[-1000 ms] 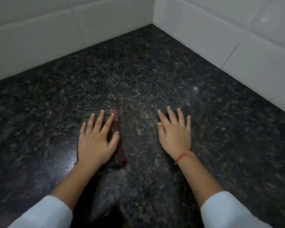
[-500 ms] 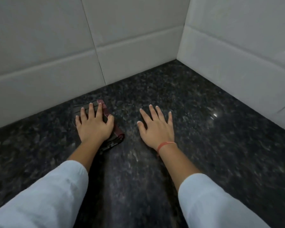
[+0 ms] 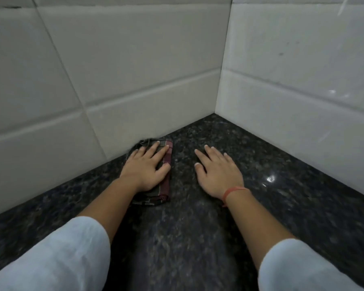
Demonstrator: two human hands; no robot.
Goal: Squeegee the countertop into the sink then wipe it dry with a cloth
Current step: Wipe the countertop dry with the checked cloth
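Head view of a dark speckled countertop (image 3: 198, 238) meeting white tiled walls (image 3: 135, 70) in a corner; the left hand (image 3: 145, 171) lies flat, fingers straight and slightly spread, pressing a folded dark cloth (image 3: 166, 185) with a maroon border onto the stone, the cloth's far edge touching the base of the left wall. The right hand (image 3: 219, 175) rests palm down on the bare countertop just beside the cloth, fingers extended and holding nothing; a red thread bracelet (image 3: 231, 192) circles its wrist; pale sleeves (image 3: 61, 259) cover both forearms.
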